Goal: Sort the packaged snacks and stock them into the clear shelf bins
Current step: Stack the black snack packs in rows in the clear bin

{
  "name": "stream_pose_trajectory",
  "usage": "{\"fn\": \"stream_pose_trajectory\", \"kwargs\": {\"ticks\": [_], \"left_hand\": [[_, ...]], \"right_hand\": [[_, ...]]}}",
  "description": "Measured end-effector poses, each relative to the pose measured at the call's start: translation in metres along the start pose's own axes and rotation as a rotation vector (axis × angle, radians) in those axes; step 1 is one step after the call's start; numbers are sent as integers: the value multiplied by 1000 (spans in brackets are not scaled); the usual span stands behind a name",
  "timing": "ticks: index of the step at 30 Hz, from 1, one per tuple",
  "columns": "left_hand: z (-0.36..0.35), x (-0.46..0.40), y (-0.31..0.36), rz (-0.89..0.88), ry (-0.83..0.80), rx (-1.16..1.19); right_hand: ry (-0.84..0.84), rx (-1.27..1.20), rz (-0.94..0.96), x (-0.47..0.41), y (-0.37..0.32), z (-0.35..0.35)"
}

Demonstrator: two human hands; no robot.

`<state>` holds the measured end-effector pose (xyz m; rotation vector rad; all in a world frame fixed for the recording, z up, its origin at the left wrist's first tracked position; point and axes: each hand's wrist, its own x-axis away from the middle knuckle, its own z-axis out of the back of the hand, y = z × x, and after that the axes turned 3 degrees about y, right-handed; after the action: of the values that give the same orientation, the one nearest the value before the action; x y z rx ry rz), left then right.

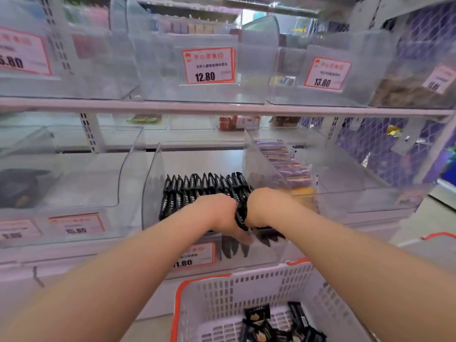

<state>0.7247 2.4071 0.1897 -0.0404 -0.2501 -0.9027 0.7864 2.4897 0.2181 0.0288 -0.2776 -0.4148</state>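
Both my hands reach into the middle clear bin [153, 193] on the lower shelf. Upright black snack packets [197, 183] stand in rows at its back. My left hand [219, 213] and my right hand [266, 206] hold a bunch of black packets [240, 213] between them, palms facing each other. More black packets [234, 248] show through the bin's front wall below my fingers. In the white basket with orange rim [222, 287] below lie several loose black packets [271, 324].
A bin to the right holds purple and yellow packs [283, 159]. The left bin [74, 183] holds a dark item. Upper-shelf bins carry price tags 12.80 [208, 66] and 13.80 [325, 74]. A purple lattice panel [394, 149] stands at the right.
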Motion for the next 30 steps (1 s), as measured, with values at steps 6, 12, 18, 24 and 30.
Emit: {"fn": "stream_pose_trajectory", "kwargs": {"ticks": [6,12,18,24,30], "left_hand": [[-9,-2,-10,-66,87,52],[-10,-7,-17,-89,84,73],[-6,-11,-13,-98,2,115],[-4,-19,3,-28,-64,4],[-6,-19,-1,-29,0,-16]], "right_hand": [[-149,81,73,-9,-3,-9],[-128,35,152,-10,0,-11],[-173,217,192,-11,16,14],[-382,324,189,-14,7,8],[-265,194,251,-10,17,4]]}}
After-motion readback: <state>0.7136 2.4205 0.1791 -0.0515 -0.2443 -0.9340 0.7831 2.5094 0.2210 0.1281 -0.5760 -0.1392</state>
